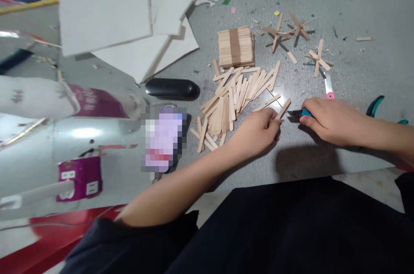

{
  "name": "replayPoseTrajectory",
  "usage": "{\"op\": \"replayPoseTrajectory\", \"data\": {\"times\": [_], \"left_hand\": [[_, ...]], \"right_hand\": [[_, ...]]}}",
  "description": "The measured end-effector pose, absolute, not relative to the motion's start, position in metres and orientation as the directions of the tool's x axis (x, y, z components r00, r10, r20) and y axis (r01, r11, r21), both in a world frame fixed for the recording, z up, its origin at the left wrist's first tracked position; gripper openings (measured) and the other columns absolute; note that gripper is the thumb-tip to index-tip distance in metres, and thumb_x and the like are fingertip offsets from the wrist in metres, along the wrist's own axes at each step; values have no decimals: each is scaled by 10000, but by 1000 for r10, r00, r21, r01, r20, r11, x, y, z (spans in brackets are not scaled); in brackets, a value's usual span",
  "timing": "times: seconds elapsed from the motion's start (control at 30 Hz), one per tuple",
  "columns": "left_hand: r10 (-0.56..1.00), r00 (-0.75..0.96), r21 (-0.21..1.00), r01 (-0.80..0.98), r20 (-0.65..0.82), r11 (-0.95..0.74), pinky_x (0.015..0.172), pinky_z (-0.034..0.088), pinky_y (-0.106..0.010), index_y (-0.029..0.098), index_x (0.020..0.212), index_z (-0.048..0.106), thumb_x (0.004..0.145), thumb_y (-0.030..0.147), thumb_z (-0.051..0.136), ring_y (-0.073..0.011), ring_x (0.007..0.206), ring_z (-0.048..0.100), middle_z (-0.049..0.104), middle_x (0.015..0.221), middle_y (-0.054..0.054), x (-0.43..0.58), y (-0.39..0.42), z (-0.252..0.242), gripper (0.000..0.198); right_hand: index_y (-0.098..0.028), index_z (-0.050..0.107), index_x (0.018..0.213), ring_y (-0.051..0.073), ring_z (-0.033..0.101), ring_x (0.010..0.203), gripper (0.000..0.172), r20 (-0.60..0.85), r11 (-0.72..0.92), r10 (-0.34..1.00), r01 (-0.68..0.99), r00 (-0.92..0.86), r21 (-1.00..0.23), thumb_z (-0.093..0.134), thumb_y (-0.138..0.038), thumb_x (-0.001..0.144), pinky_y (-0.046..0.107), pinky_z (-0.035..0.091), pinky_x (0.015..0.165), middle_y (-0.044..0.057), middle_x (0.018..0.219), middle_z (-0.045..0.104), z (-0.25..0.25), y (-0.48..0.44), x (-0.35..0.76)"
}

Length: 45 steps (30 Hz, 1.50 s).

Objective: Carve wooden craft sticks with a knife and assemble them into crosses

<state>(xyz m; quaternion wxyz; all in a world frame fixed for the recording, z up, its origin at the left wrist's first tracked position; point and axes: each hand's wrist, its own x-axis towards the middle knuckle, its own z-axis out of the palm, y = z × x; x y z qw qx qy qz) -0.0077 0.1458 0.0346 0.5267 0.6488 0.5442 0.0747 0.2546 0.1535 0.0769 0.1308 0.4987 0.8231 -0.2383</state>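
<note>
One stick (284,108) is pinched in the left fingers (274,125). Right fingers (311,123) grip a cutter (305,112), pointed toward the left fingers.

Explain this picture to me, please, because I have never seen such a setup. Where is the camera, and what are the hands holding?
There is no machine here, only a person's two bare hands. The single picture comes from a camera worn on the person's head, looking forward and down.

The left hand holds a flat, pale wooden stick. The right hand grips a blue-handled cutter, its dark end pointing toward that stick; whether they touch is hard to tell.

On the shiny grey table lie a loose pile of pale wooden sticks, a stack of similar sticks with a brown band, star-like pieces of crossed wooden sticks and flat white boards.
</note>
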Motion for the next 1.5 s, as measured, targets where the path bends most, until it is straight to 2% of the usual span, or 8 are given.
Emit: {"op": "replayPoseTrajectory", "data": {"times": [0.1, 0.2, 0.43, 0.7, 0.87, 1.03, 1.33, 1.5], "left_hand": [[820, 391, 719, 694, -418, 36, 649, 434, -356, 271, 745, 568, 1101, 278, 595, -186, 608, 620, 709, 642, -18, -6, 149, 31, 357], [808, 399, 701, 713, -433, 23, 671, 416, -365, 263, 708, 576, 1090, 333, 592, -192, 628, 598, 672, 631, -15, -9, 150, 33, 388], [785, 414, 684, 729, -460, 17, 707, 384, -379, 256, 709, 580, 1048, 359, 548, -189, 650, 556, 598, 626, 3, -10, 151, 40, 356], [785, 462, 714, 699, -412, -37, 686, 345, -371, 248, 707, 559, 1068, 368, 531, -169, 619, 509, 539, 601, 21, -10, 148, 42, 382], [806, 468, 729, 681, -362, -68, 658, 334, -361, 255, 676, 491, 1071, 363, 550, -160, 588, 476, 485, 572, 34, -12, 147, 41, 413], [811, 486, 736, 669, -327, -104, 629, 328, -345, 249, 691, 510, 1112, 374, 589, -146, 559, 454, 478, 564, 44, -14, 145, 39, 446], [780, 614, 713, 600, -119, -363, 572, 256, -313, 245, 746, 474, 1107, 272, 575, -119, 520, 398, 464, 563, 52, -22, 134, 30, 375], [767, 637, 695, 585, -76, -417, 556, 270, -298, 242, 746, 481, 1135, 261, 569, -107, 502, 394, 430, 551, 63, -23, 133, 34, 399]], "right_hand": [[-211, 688, 1188, 284, 706, 844, 399, -602, 278, 668, 898, -437, -342, 425, -506, 1242, 379, 360, 742, 111, 1013, 821, 82, 157, 254], [-224, 695, 1153, 283, 708, 807, 420, -655, 271, 607, 892, -450, -362, 459, -561, 1235, 388, 374, 747, 100, 971, 831, 83, 161, 252], [-151, 750, 1372, 295, 707, 694, 492, -604, 472, 619, 852, -502, -225, 432, -513, 1273, 409, 282, 704, 141, 924, 864, 85, 157, 243], [-151, 762, 1257, 299, 687, 628, 509, -524, 585, 645, 801, -556, -130, 356, -457, 1278, 417, 227, 686, 160, 835, 838, 79, 147, 238], [-159, 788, 1239, 268, 618, 590, 525, -520, 566, 660, 814, -541, -130, 354, -452, 1269, 416, 211, 664, 152, 825, 841, 78, 147, 236], [-153, 821, 1270, 224, 526, 534, 563, -560, 563, 632, 814, -536, -144, 384, -508, 1258, 397, 209, 637, 126, 775, 817, 80, 151, 235], [-144, 806, 1348, 245, 563, 560, 653, -594, 605, 602, 790, -534, -98, 342, -598, 1275, 391, 192, 633, 139, 788, 804, 81, 149, 232], [-144, 796, 1406, 233, 517, 539, 649, -536, 590, 614, 788, -579, -176, 382, -626, 1271, 391, 222, 651, 97, 714, 746, 72, 145, 235]]}}
